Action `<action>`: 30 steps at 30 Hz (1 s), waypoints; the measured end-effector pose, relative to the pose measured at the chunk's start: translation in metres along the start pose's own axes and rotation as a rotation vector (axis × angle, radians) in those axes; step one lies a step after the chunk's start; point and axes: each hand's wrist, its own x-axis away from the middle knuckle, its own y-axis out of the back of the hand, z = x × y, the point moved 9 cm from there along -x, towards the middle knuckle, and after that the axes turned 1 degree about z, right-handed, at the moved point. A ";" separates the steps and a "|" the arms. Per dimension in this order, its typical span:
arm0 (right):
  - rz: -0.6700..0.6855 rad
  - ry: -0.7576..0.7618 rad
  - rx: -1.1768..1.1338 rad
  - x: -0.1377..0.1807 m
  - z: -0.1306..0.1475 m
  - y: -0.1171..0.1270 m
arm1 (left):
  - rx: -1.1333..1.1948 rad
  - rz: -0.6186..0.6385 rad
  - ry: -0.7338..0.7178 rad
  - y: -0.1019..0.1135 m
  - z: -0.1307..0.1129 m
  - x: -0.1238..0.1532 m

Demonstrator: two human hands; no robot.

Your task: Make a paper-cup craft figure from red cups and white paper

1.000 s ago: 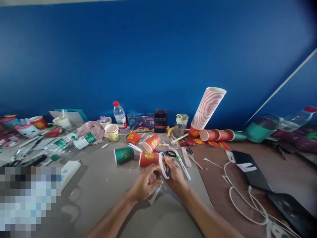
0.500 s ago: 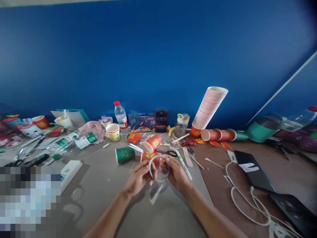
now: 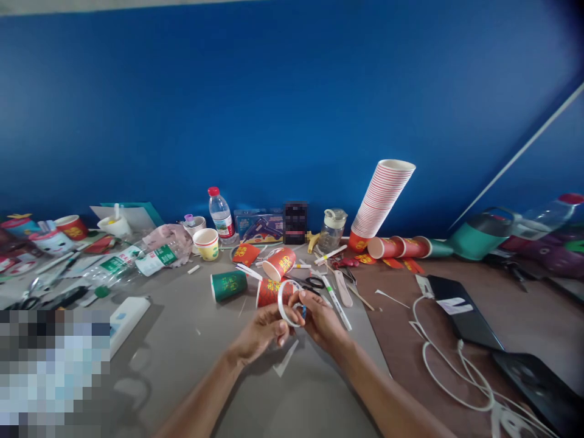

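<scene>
Between my hands, above the table, is a thin pale ring that looks like a roll of clear tape (image 3: pixel 281 306), tilted nearly on edge, with a blue patch on its inner side. The curled fingers of my left hand (image 3: pixel 258 333) rest against its near left edge. My right hand (image 3: pixel 323 319) pinches its right side between thumb and fingers. Just behind the roll lies a red paper cup (image 3: pixel 268 293), partly covered by it. A green paper cup (image 3: pixel 229 286) lies on its side to the left. Below the hands a white paper scrap (image 3: pixel 285 359) lies on the table.
Behind the hands are another red cup (image 3: pixel 279 263), black-handled scissors (image 3: pixel 314 282), a white marker (image 3: pixel 336 302) and a glass jar (image 3: pixel 333 230). A tall leaning cup stack (image 3: pixel 382 198) stands back right. Right are a phone (image 3: pixel 465 310) and white cable (image 3: pixel 426 365).
The roll has turned from facing me to nearly edge-on. My right fingers have shifted around its right side, and my left hand has lowered slightly. The view has moved a little.
</scene>
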 end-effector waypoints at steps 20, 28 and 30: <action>0.241 0.025 0.151 0.009 0.019 -0.013 | -0.353 -0.422 -0.099 0.051 -0.015 0.003; 0.159 0.335 0.529 0.016 0.040 -0.017 | -0.563 -0.557 -0.368 0.047 -0.044 0.019; 0.074 0.584 0.822 0.026 0.054 -0.025 | -0.669 -0.520 -0.424 0.040 -0.046 0.021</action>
